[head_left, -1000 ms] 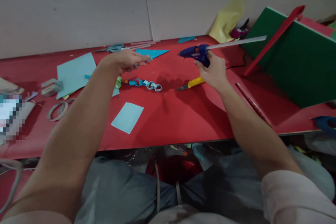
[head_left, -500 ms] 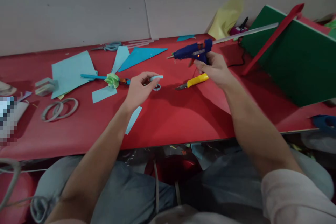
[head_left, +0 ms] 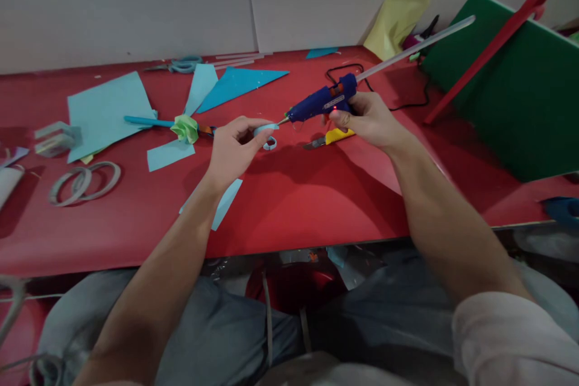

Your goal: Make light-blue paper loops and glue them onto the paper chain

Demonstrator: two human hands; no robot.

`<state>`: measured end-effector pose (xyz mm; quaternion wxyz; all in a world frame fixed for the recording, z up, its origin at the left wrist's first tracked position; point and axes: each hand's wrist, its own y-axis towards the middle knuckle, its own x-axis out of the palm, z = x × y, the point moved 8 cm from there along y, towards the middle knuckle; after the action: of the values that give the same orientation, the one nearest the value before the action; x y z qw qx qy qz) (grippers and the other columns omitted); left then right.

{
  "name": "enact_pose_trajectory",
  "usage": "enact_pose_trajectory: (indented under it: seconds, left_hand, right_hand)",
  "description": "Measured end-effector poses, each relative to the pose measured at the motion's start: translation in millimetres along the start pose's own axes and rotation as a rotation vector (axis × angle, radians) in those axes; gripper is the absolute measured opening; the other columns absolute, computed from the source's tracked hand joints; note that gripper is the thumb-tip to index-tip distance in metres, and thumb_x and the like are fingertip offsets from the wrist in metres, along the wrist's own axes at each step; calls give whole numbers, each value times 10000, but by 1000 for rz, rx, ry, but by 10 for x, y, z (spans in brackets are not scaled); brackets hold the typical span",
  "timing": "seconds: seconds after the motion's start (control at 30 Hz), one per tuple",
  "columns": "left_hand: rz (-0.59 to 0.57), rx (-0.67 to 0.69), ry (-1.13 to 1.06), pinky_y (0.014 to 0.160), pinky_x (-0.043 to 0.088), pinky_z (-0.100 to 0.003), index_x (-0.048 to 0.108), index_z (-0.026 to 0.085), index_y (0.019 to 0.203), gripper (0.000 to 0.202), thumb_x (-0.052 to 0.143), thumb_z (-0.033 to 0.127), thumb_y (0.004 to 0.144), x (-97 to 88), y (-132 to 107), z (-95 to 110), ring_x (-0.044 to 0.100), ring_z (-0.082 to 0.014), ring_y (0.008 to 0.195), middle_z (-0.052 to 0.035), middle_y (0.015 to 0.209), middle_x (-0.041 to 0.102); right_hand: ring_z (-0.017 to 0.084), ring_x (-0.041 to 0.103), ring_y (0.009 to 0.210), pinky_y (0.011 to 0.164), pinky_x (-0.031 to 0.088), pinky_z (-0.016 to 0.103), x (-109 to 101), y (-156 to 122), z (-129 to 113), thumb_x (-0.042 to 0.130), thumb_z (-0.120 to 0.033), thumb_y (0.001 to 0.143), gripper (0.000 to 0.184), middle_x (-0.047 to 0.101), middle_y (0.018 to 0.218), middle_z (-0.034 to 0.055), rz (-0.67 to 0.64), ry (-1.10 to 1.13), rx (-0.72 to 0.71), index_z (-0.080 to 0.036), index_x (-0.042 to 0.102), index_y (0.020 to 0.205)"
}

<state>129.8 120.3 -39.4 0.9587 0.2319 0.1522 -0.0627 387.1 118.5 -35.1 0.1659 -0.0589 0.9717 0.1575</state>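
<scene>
Over a red table [head_left: 289,205], a blue paper strip [head_left: 266,128] is pinched in the left hand [head_left: 233,148], its end met by the nozzle of a glue gun [head_left: 323,101] gripped tight in the right hand [head_left: 368,120].

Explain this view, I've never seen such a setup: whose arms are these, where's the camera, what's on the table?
No machine here: these are a person's bare arms, filmed by one camera worn on their head, looking forward and down. The left hand pinches a light blue paper loop. The right hand grips a blue glue gun, its nozzle close to the loop. On the red table lie a yellow cutter, scissors, blue paper sheets, tape rings and a green paper flower.
</scene>
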Motion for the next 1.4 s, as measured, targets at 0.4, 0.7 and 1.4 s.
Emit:
enact_pose_trajectory:
  seconds: [0.4, 0.7, 1.4]
  left_hand:
    - [-6, 74, 119, 571, 503, -288, 840, 270, 905, 204, 821, 470, 875, 2, -8, 63, 590, -130, 608, -30, 784, 707]
    - [19, 65, 98, 595, 489, -301, 844, 281, 938, 98, 828, 345, 866, -24, -10, 46, 596, -139, 640, -24, 812, 708]
    - [26, 142, 91, 569, 435, -258, 858, 250, 971, 118, 834, 297, 866, -32, -3, 47, 540, -99, 617, -15, 787, 691]
  right_hand:
    - [200, 643, 753, 680, 585, 370, -21, -6, 99, 872, -683, 735, 477, 659, 771, 4, 15, 15, 43, -245, 731, 859]
    - [229, 667, 783, 658, 597, 380, -32, -22, 87, 904, -657, 716, 462, 651, 751, 11, 61, -3, 83, -251, 733, 853]
    - [200, 639, 760, 657, 568, 353, -20, 1, 80, 862, -669, 778, 485, 663, 794, 23, -17, 64, -78, -222, 745, 925]
